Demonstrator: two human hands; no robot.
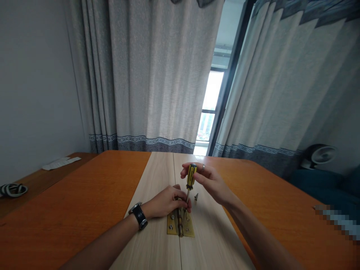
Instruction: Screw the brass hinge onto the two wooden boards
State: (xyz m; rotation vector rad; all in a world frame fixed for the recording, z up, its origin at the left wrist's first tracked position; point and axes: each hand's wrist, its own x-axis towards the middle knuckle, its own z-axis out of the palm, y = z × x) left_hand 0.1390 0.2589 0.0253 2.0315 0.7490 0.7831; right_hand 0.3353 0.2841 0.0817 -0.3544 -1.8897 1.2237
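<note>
Item: my right hand (pixel 209 180), a ring (pixel 203 167) on one finger. Thumb and fingers are closed on the handle of a screwdriver (pixel 191 176), yellow and black, nearly upright, its top leaning slightly right.

Item: my left hand (pixel 165 202), below and left of my right fingers, a black-strapped watch (pixel 138 215) at the wrist. Its fingers are curled in around the lower end of the shaft; whether they pinch the shaft or something at its tip, I cannot tell, as they hide it.

Item: brass-coloured hinge (pixel 180 225), flat, its upper part under my left fingers, the rest showing on the near side of them. Screw heads show on the left leaf.

Item: loose screw (pixel 196 196), just right of my left fingertips, below my right fingers.

Item: two pale boards, side by side beneath my fingers: left board (pixel 154 180) and right board (pixel 208 232). The hinge barrel lies along their seam.

Item: orange table (pixel 112 176), under the boards, extending to both sides of my fingers.

Item: grey curtains (pixel 157 75), well beyond my fingers.
</note>
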